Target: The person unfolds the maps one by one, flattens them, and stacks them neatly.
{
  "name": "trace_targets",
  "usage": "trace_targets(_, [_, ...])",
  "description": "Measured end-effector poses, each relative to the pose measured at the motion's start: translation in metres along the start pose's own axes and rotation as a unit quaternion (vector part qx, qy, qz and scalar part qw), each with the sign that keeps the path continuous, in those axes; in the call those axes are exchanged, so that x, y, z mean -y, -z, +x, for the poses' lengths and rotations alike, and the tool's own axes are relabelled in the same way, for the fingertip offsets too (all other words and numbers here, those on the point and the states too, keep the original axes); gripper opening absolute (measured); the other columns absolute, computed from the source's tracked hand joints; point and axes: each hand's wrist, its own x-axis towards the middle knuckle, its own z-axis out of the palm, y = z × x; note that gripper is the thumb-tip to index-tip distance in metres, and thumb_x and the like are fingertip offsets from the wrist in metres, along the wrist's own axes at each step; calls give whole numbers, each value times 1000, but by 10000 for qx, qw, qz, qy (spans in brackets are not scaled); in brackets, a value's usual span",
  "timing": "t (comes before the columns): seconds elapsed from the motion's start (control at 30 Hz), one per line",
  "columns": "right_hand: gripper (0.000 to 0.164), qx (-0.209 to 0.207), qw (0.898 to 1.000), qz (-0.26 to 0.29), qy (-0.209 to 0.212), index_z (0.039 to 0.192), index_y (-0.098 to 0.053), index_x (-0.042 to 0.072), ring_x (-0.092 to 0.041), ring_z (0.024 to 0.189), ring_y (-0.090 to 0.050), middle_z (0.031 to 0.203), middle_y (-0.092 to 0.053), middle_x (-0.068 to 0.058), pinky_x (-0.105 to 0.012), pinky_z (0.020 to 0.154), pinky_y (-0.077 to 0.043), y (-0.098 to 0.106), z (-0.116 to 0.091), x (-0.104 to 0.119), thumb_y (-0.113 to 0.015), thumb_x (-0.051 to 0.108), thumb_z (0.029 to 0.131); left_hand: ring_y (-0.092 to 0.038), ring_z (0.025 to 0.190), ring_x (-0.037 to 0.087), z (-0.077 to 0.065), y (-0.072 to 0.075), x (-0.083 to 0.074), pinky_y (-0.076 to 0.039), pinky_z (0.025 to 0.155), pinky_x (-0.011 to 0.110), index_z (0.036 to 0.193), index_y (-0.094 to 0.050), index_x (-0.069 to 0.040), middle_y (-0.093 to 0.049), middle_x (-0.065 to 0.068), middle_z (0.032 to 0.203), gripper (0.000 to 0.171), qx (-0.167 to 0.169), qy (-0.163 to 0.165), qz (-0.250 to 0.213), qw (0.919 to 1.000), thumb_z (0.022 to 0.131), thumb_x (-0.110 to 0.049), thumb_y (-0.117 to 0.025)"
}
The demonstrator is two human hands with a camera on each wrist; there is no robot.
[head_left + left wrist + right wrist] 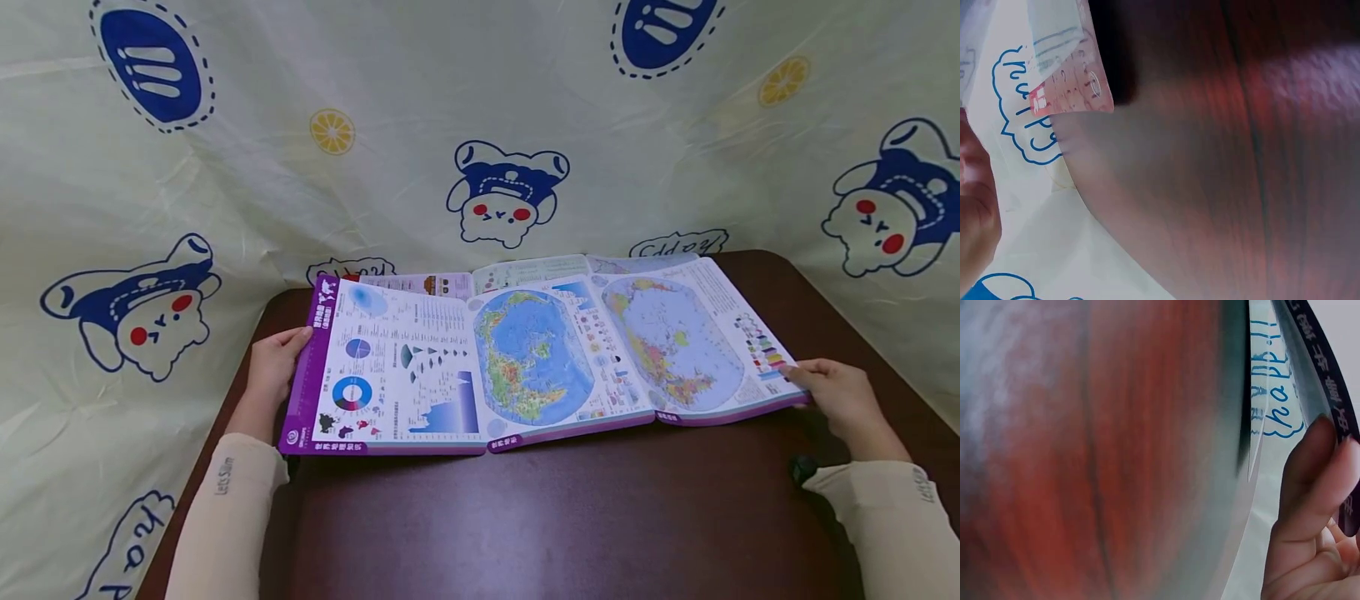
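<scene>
A folded-out world map [536,354] with a purple border spreads between the two hands in the head view, its printed panels facing up and creased into three sections. At its left purple edge, my left hand [272,367] grips the sheet, thumb on top. My right hand [840,396] pinches the lower right corner. The right wrist view shows the right hand [1313,519] with thumb and fingers on the map's dark lettered edge [1329,381]. Only part of the left hand [975,200] appears in the left wrist view, its fingertips out of frame.
Beneath the map is a dark brown wooden table [525,517] with rounded far corners. Further map panels [525,271] show behind the front ones. A pale cloth [405,67] with cartoon prints hangs behind the table and along its left side.
</scene>
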Motion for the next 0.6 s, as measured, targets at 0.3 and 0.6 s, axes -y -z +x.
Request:
trace_targets(0.3, [69,47,10000,-49,-30,121,-43,-10,-15,61,-53,75,-56,5,-31,52,-46,-1,-2,0,-49,49,87,-45,112,40,-10,5,11,-44,84,47,139,-23,1,-40,26,130,78,1050,-459,2344,9654,87,-49,-50])
trace_targets(0.6, [59,-80,9997,-140,176,120,-40,-17,-11,58,-52,81,-55,-8,-28,50,-49,-5,0,0,-46,35,92,-32,120,44,-28,-14,24,-31,92,56,136,-29,4,-33,27,133,71,1528,-1436,3660,9067,86,-36,-59])
